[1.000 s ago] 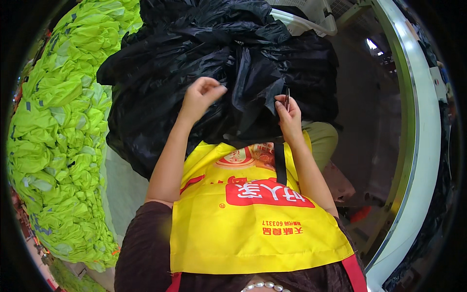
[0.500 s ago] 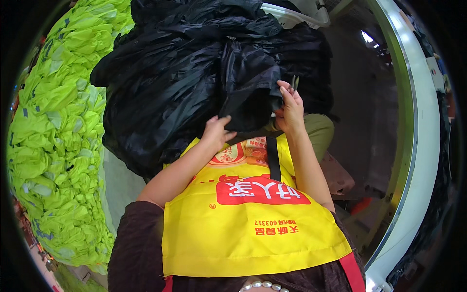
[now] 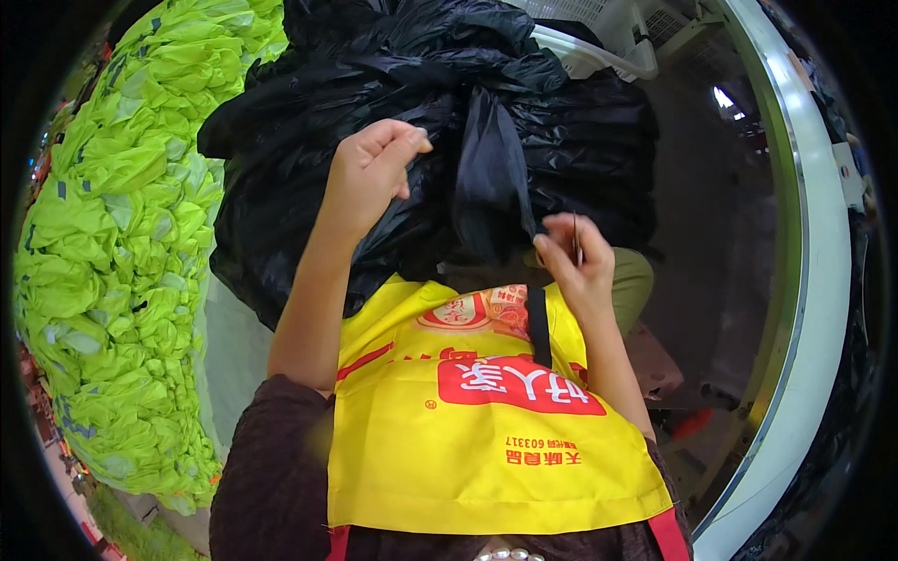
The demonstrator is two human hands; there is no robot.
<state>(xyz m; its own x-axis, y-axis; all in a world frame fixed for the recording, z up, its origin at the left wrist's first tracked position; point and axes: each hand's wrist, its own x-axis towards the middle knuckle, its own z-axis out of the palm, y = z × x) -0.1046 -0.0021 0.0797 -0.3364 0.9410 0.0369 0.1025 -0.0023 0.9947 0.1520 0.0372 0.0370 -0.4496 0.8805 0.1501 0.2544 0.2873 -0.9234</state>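
Black, thin, shiny fabric (image 3: 309, 178) lies gathered in a large heap before me. My left hand (image 3: 372, 182) is lifted above the heap, its thumb and fingers closed in a pinch; anything between them is too small to make out. Lower and to the right, my right hand (image 3: 582, 262) is closed around small metal snips (image 3: 576, 234), seen as a thin blade between the fingers. A narrow, drawn-out piece of the black fabric (image 3: 493, 178) runs down to the fingertips of that hand, which appear to pinch its end.
Bright yellow-green fabric pieces (image 3: 122, 280) form a tall pile along the left. A white plastic basket (image 3: 599, 64) stands behind the black heap. A pale curved table edge (image 3: 818, 309) borders the right side. My yellow apron (image 3: 486, 496) covers my front.
My left hand has let go of the fabric's near edge and risen up and to the left. My right hand has moved slightly down and right, and the fabric between them now hangs narrower.
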